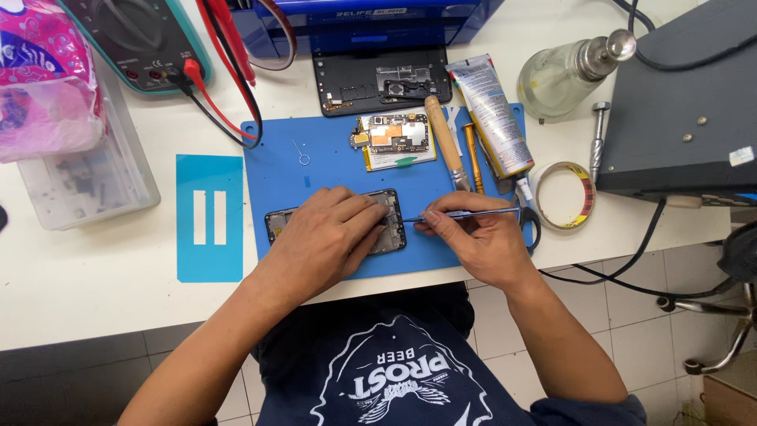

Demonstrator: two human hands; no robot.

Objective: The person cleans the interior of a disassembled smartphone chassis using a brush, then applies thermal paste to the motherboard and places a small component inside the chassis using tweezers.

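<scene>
Left hand (331, 237) atop opened phone (392, 229)

White worktable (95, 308) spans the scene; light tiled floor (631, 347) (grey grout lines) lies below, chrome chair base (721, 331) near right.
</scene>
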